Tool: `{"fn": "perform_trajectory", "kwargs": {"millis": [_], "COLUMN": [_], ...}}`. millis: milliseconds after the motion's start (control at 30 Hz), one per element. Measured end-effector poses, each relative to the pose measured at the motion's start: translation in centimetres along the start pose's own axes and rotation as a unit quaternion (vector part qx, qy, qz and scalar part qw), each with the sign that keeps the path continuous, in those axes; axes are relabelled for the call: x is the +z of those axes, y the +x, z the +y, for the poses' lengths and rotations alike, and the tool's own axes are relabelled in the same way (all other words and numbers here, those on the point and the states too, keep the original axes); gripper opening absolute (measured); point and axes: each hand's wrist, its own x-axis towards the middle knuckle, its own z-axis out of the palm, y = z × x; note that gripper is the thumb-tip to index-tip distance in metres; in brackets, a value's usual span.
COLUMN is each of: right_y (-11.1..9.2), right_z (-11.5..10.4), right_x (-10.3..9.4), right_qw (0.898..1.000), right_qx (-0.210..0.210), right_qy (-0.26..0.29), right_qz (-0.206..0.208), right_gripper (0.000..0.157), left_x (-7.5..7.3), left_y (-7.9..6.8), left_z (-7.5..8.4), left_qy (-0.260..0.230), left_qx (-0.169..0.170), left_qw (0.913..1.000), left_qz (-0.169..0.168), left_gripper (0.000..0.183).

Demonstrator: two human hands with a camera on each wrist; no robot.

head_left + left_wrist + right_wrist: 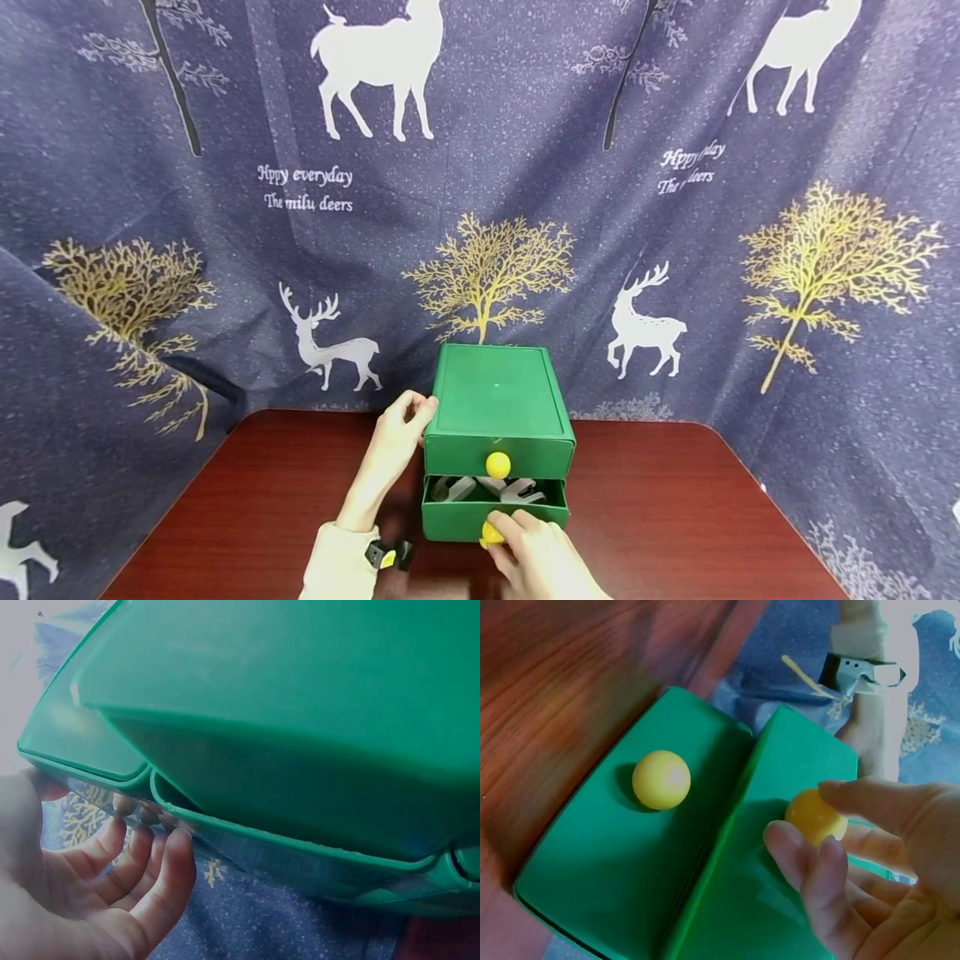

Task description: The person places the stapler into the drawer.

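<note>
A green two-drawer box point(497, 390) stands on the table, with a round yellow knob on each drawer front. The lower drawer point(450, 522) is pulled partly out, and pale grey-white pieces point(522, 492) lie inside; their kind is unclear. My right hand point(542, 552) pinches the lower yellow knob point(810, 814) between thumb and fingers. The upper drawer point(457, 455) is closed, its own yellow knob point(661, 780) untouched. At the box's left side, my left hand point(401, 429) rests its fingertips point(178, 847) against the side wall, its thumb near the top edge.
The reddish-brown wooden table point(645, 508) extends to both sides of the box. Behind it hangs a dark blue cloth point(517, 175) printed with white deer and golden trees. A black strap device point(390, 554) sits on the left wrist.
</note>
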Motion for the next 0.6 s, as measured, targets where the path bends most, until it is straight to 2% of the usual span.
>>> {"fn": "perform_trajectory", "kwargs": {"millis": [133,300,600], "right_y": [0.2,0.5,0.8], "right_z": [0.2,0.6,0.9], "right_x": [0.1,0.7,1.3], "right_qw": [1.000,0.999,0.997], "right_qx": [-0.001,-0.006,0.010], "right_qy": [-0.001,-0.020,-0.028], "right_qz": [0.004,0.044,0.065], "right_gripper": [0.028,0.031,0.033], "left_x": [0.0,0.0,-0.1], "left_y": [-0.3,-0.6,0.0], "left_z": [0.8,1.8,0.2], "left_qy": [-0.002,0.015,0.012], "left_qx": [-0.013,-0.019,-0.006], "left_qw": [0.9999,0.9997,0.9999], "left_qz": [0.002,0.006,0.006], "left_gripper": [0.024,0.020,0.027]}}
